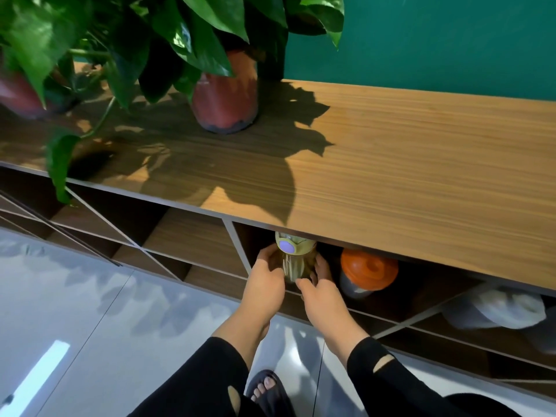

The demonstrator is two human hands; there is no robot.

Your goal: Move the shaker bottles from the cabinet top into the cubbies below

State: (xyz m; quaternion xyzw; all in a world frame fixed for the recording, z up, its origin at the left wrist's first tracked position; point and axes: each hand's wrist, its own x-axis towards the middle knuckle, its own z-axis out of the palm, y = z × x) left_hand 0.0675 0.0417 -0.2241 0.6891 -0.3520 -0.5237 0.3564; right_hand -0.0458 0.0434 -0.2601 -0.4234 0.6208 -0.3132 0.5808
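Left hand [264, 284] and right hand [322, 299] both clasp a yellow bottle [296, 260] at the mouth of a top-row cubby [249, 245] under the cabinet top [391, 176], an orange-lidded bottle [368, 273] already standing just to its right, a white bag [496, 308] lying one cubby lower.

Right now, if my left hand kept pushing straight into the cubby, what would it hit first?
Nothing new shows ahead: the left hand and right hand hold the yellow bottle in the cubby. The dark back is hidden; the orange-lidded bottle stands to the right.
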